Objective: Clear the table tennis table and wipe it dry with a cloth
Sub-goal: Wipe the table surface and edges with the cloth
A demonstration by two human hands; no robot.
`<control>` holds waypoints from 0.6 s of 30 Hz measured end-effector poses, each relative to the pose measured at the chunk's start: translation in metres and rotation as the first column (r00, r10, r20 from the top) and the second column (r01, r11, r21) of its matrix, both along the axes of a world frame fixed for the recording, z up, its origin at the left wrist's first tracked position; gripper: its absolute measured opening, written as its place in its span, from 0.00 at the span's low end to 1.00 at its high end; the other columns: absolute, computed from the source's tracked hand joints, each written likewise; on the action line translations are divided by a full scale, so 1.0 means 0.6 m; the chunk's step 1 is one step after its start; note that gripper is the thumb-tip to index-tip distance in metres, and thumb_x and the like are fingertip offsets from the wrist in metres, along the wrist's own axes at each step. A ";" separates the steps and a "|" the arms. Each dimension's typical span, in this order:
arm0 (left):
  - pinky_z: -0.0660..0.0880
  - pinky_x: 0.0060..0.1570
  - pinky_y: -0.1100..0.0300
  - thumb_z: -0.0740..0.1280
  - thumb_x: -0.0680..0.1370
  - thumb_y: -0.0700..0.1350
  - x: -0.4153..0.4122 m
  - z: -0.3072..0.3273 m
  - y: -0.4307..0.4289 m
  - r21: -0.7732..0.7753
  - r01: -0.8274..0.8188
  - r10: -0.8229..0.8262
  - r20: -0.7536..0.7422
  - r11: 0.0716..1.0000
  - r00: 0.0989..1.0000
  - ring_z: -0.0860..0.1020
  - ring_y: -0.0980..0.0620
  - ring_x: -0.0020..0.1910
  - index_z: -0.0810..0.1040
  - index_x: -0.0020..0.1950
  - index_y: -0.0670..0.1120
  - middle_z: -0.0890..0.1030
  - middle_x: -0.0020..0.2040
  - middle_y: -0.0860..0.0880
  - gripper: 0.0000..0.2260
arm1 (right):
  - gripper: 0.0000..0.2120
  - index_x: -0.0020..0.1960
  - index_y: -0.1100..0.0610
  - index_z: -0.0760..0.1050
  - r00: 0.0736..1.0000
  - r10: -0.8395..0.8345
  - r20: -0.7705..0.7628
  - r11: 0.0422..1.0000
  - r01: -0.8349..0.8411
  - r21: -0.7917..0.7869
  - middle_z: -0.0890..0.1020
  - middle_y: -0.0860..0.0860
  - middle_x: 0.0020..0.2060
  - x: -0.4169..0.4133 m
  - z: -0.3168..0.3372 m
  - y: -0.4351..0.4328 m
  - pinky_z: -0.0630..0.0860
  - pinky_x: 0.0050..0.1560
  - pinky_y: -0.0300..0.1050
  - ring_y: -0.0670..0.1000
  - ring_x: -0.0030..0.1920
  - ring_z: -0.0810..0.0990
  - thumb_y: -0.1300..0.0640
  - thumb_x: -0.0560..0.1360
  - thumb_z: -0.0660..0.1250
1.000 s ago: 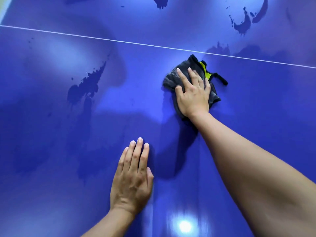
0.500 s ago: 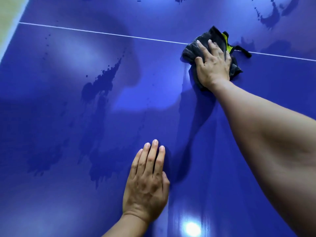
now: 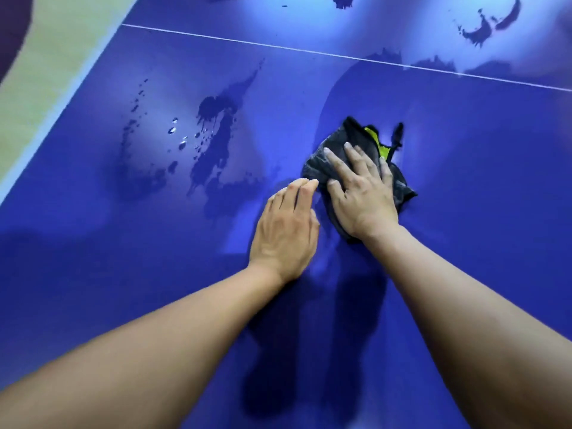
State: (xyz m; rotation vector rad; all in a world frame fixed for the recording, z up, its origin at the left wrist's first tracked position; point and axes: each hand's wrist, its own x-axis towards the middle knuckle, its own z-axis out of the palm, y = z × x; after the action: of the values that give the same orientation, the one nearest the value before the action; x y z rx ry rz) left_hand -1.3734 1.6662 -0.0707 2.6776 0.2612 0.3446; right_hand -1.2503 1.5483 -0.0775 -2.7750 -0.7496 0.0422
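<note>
Nearest the camera, both bare forearms reach out over the blue table (image 3: 479, 243). The dark shapes under them may be shadow or damp film; I cannot tell which.

Left hand (image 3: 284, 230): palm down on the bare table, fingers straight and closed together, holding nothing. Its fingertips (image 3: 309, 182) are just beside the cloth's near-left edge; I cannot tell if they touch it.

Right hand (image 3: 363, 199): flat on top of the cloth (image 3: 353, 136), with its fingers (image 3: 337, 162) straight, slightly spread and pressing down, not curled round it. The cloth is dark grey and bunched. It shows past the fingertips on the far side and past the palm on the right. A yellow-green patch (image 3: 376, 140) and a black strap (image 3: 397, 136) poke out at its far-right corner.

Progress, as a judgement: clearing looks done in the part of the table in view, since only the cloth lies on it. Wiping is under way and well short of done.

- To the left of the hands there is a dark puddle (image 3: 216, 140) with beaded droplets (image 3: 181, 140) beside it, untouched.
- Beyond the white line (image 3: 309, 52) there are wet streaks at far right (image 3: 483, 29) and more at the top edge.
- The surface to the right of the cloth looks even and matte, probably dry.

At far left, past the table's edge, pale floor (image 3: 46, 57) shows.
</note>
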 end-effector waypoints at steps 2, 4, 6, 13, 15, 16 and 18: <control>0.71 0.65 0.49 0.55 0.78 0.44 -0.026 0.012 0.004 -0.022 -0.009 0.009 0.030 1.000 0.999 0.75 0.43 0.62 0.72 0.70 0.42 0.76 0.66 0.44 0.21 | 0.30 0.80 0.38 0.59 1.000 -0.002 0.008 1.000 0.002 0.006 0.58 0.49 0.82 -0.077 0.000 -0.023 0.45 0.80 0.59 0.48 0.81 0.53 0.43 0.78 0.46; 0.70 0.64 0.49 0.53 0.78 0.44 -0.082 0.018 0.009 -0.008 -0.045 0.045 0.008 0.999 0.999 0.75 0.42 0.60 0.72 0.69 0.43 0.75 0.66 0.44 0.21 | 0.29 0.80 0.39 0.59 1.000 0.009 -0.003 1.000 -0.009 -0.002 0.58 0.49 0.82 -0.158 0.001 -0.045 0.44 0.80 0.59 0.48 0.81 0.53 0.43 0.79 0.47; 0.66 0.65 0.51 0.53 0.78 0.45 -0.159 0.015 0.013 0.041 -0.044 0.045 -0.034 0.998 0.998 0.73 0.43 0.62 0.72 0.68 0.43 0.74 0.68 0.44 0.21 | 0.29 0.80 0.39 0.59 1.000 -0.005 0.007 1.000 0.005 0.007 0.59 0.50 0.81 -0.227 0.003 -0.062 0.44 0.80 0.59 0.49 0.81 0.54 0.44 0.79 0.49; 0.63 0.72 0.45 0.56 0.79 0.46 -0.433 -0.009 0.044 0.160 -0.150 0.169 -0.114 0.976 0.979 0.70 0.38 0.71 0.72 0.71 0.40 0.71 0.73 0.41 0.23 | 0.29 0.80 0.41 0.62 1.000 0.004 -0.002 1.000 -0.004 0.010 0.62 0.51 0.81 -0.462 0.011 -0.089 0.49 0.80 0.62 0.50 0.81 0.56 0.45 0.79 0.52; 0.60 0.75 0.46 0.54 0.79 0.48 -0.466 -0.011 0.051 0.172 -0.171 0.198 -0.155 0.970 0.968 0.67 0.39 0.74 0.70 0.74 0.41 0.69 0.75 0.41 0.24 | 0.29 0.80 0.41 0.61 1.000 0.006 -0.008 1.000 -0.006 0.025 0.61 0.51 0.81 -0.518 0.014 -0.094 0.49 0.80 0.62 0.49 0.81 0.56 0.46 0.79 0.53; 0.58 0.76 0.47 0.53 0.80 0.49 -0.474 -0.011 0.051 0.168 -0.174 0.203 -0.172 0.970 0.964 0.66 0.39 0.75 0.69 0.75 0.41 0.68 0.77 0.41 0.25 | 0.29 0.80 0.41 0.60 1.000 0.010 -0.013 1.000 -0.010 0.030 0.61 0.50 0.81 -0.546 0.016 -0.096 0.49 0.80 0.62 0.49 0.81 0.55 0.46 0.79 0.54; 0.56 0.77 0.47 0.52 0.81 0.50 -0.477 -0.009 0.049 0.156 -0.175 0.205 -0.205 0.972 0.957 0.63 0.40 0.77 0.67 0.76 0.42 0.66 0.78 0.41 0.26 | 0.29 0.81 0.41 0.59 1.000 0.017 -0.027 0.999 -0.016 0.032 0.60 0.49 0.81 -0.590 0.016 -0.095 0.49 0.80 0.63 0.47 0.82 0.53 0.46 0.79 0.54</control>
State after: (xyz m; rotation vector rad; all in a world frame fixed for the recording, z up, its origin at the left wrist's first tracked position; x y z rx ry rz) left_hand -1.6595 1.6954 -0.0763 2.8348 0.5857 0.1245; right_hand -1.6041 1.4911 -0.0678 -2.7331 -0.7596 0.0702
